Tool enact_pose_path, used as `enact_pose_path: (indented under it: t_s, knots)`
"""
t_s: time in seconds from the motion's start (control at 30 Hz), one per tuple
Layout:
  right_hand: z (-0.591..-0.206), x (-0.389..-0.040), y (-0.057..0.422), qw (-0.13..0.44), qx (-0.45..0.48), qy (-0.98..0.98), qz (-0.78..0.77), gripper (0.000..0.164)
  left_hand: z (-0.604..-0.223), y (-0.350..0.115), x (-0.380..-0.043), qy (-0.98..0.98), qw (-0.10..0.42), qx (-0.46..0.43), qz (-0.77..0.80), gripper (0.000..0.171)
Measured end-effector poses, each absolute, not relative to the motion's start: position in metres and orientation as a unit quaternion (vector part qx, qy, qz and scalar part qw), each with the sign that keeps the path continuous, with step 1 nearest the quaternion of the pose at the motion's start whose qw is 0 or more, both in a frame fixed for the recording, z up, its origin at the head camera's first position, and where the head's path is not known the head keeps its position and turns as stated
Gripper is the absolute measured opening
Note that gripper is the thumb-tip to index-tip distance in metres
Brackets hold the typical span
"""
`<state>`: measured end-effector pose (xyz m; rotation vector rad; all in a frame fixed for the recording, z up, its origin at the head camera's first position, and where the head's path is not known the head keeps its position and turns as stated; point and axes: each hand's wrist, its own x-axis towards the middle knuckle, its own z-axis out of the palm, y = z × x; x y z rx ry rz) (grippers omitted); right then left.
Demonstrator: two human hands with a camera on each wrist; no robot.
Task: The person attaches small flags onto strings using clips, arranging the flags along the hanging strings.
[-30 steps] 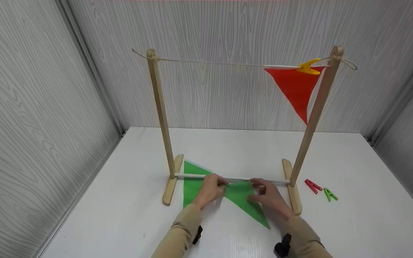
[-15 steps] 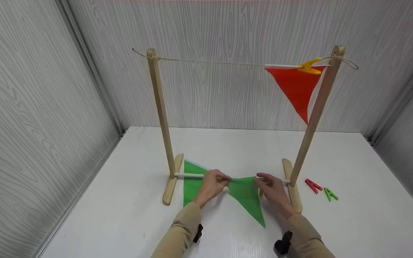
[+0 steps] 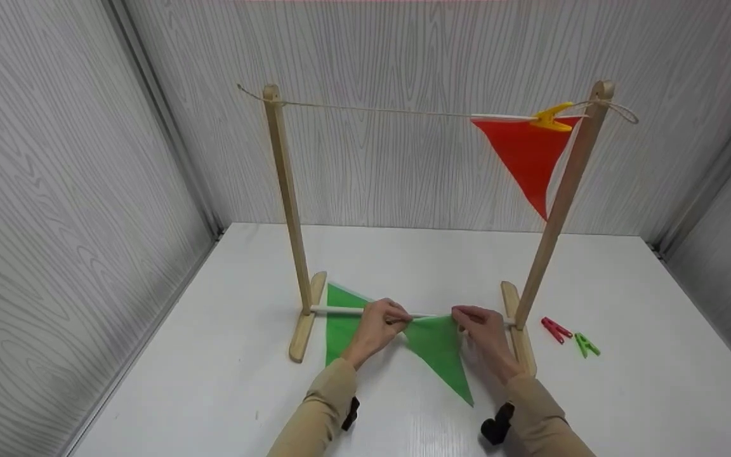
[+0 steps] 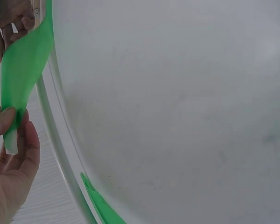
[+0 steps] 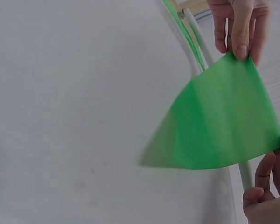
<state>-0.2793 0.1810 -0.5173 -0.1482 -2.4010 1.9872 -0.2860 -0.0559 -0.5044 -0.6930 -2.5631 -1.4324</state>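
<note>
A green triangular pennant (image 3: 436,349) hangs between the hands with its point downward. My left hand (image 3: 375,329) pinches its upper left corner; in the left wrist view a white end strip (image 4: 11,142) shows below that thumb. At the upper right corner, the thumb and fingers of my right hand (image 3: 485,331) pinch the edge. The pennant is in front of the stand's white crossbar (image 3: 337,310). A second green pennant (image 3: 339,333) lies on the table at the left, passing under the crossbar and partly hidden by the left hand.
A wooden stand with a left post (image 3: 287,190) and right post (image 3: 565,197) carries a string (image 3: 372,110). On it hangs a red pennant (image 3: 527,155), held by a yellow clip (image 3: 553,119). Red (image 3: 556,330) and green (image 3: 586,344) clips lie on the table at the right.
The pennant's upper edge has been lifted and drawn straighter. My right hand has shifted up slightly, and its fingers have closed on the right corner. The left hand has kept its pinch.
</note>
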Motion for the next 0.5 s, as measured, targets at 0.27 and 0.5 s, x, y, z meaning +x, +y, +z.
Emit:
enact_pose_path:
  t_s: [0.27,0.5]
  knots:
    - [-0.5124,-0.2771,0.1820,0.013,-0.059,-0.757,0.651,0.033,-0.5054,-0.0616,-0.2858,-0.824,0.015,-0.205,-0.528,0.030]
    - [-0.5106,-0.2786,0.1822,0.026,-0.060,-0.747,0.662,0.032,-0.5050,-0.0652,-0.2860,-0.794,-0.017,-0.171,-0.583,0.040]
